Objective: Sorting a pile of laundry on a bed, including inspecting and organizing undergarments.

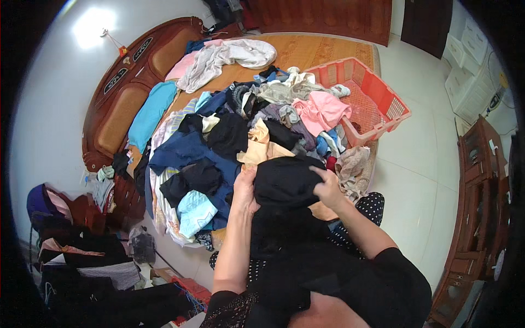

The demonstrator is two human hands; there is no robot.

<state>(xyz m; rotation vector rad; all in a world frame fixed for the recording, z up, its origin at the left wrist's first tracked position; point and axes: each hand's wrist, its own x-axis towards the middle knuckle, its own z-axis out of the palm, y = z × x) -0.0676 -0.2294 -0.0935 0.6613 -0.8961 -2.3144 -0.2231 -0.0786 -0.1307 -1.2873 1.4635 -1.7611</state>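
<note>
A piece of black clothing (289,182) is stretched between my two hands, above my lap. My left hand (246,186) grips its left edge. At the right edge my right hand (328,186) has hold of the cloth, its index finger lying across it. Just beyond the cloth lies a peach-coloured garment (262,145). A large heap of mixed clothes surrounds it on the bed, with a navy blue garment (180,149) to the left. A pink garment (322,110) hangs over the near left edge of a red plastic crate (379,92).
The bed's wooden headboard (117,98) stands at the left, beside a turquoise pillow (151,112). A crumpled whitish cloth (229,57) lies toward the back. Dark clothes (110,303) fill the lower left. A wooden cabinet (471,205) lines the right, across the tiled floor (418,164).
</note>
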